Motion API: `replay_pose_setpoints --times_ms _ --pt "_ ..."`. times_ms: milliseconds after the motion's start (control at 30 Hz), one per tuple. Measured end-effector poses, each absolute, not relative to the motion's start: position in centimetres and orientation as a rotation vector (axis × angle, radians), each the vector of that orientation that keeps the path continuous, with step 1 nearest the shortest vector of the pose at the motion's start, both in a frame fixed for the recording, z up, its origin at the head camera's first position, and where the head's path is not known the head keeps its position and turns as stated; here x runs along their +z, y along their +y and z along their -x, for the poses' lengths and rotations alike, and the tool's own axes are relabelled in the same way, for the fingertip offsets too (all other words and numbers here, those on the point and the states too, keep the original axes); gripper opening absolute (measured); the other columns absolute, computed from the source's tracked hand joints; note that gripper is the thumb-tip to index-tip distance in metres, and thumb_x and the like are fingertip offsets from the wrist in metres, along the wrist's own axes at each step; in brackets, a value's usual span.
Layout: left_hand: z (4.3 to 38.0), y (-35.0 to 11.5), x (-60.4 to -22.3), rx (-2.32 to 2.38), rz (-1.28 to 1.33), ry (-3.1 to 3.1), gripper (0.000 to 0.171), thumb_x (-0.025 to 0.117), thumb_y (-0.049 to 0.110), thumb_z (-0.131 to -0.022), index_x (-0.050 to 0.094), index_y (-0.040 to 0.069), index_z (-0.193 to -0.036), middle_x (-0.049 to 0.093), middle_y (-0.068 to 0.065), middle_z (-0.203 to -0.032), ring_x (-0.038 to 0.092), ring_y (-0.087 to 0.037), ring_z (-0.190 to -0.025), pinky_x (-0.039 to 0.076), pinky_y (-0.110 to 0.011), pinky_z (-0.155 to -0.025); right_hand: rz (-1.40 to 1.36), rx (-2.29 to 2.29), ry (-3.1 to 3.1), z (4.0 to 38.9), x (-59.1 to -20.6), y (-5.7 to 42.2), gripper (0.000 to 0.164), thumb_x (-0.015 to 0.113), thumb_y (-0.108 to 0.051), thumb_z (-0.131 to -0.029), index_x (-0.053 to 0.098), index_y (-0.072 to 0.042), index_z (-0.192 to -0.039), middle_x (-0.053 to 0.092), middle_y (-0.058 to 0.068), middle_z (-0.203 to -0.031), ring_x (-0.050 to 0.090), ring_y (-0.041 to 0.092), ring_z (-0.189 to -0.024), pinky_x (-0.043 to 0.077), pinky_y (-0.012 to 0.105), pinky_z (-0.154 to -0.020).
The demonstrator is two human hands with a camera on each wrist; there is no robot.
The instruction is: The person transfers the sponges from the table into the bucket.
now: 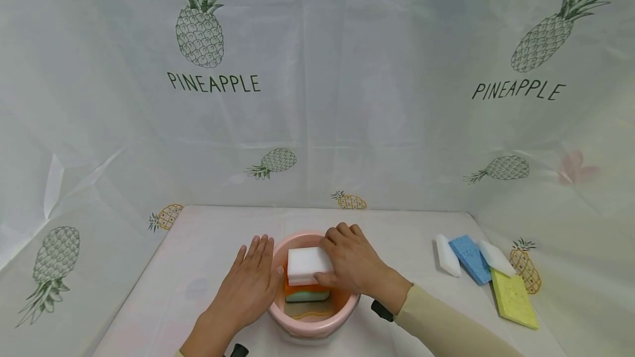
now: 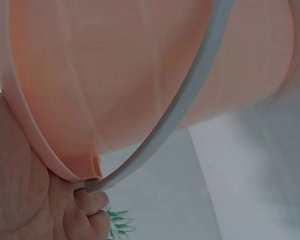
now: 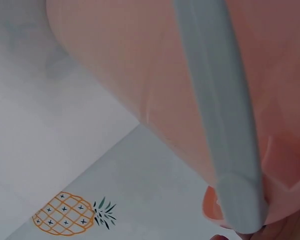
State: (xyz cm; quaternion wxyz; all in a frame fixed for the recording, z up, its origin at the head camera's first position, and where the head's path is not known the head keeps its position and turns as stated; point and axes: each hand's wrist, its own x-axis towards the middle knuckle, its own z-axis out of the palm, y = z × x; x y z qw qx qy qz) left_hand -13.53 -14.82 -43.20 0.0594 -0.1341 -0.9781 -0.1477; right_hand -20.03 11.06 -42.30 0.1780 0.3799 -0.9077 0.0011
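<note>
A pink bucket [image 1: 312,328] stands at the front middle of the table. Its grey handle [image 2: 182,97] hangs down the outside, as the left wrist view shows. My right hand [image 1: 353,262] reaches over the right rim and holds a white sponge [image 1: 306,262], thumb at the near side. Under that sponge lie an orange layer [image 1: 296,288] and a pale green sponge [image 1: 307,296] inside the bucket. With straight fingers, my left hand [image 1: 250,284] rests against the left rim. The far fingertips of my right hand are partly hidden.
On the right of the white-covered table [image 1: 218,225] lie two white sponges [image 1: 447,256] [image 1: 496,258], a blue sponge [image 1: 469,258] and a yellow sponge [image 1: 513,299]. A pineapple-print sheet [image 1: 347,98] hangs behind and at both sides.
</note>
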Motion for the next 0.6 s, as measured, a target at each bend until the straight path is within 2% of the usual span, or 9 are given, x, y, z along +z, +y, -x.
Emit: replay_pose_setpoints --times_ms 600 --pt "13.24 -14.82 -43.15 -0.487 0.407 -2.950 0.067 0.047 0.037 -0.112 0.034 -0.006 -0.161 0.034 -0.024 -0.169 0.026 -0.040 -0.160 0.019 -0.060 -0.130 -1.097 -0.039 -2.631 19.94 -42.28 10.82 0.053 0.074 -0.065 -0.089 0.074 -0.017 -0.111 0.060 -0.001 -0.105 0.045 0.018 -0.097 0.037 0.033 -0.082"
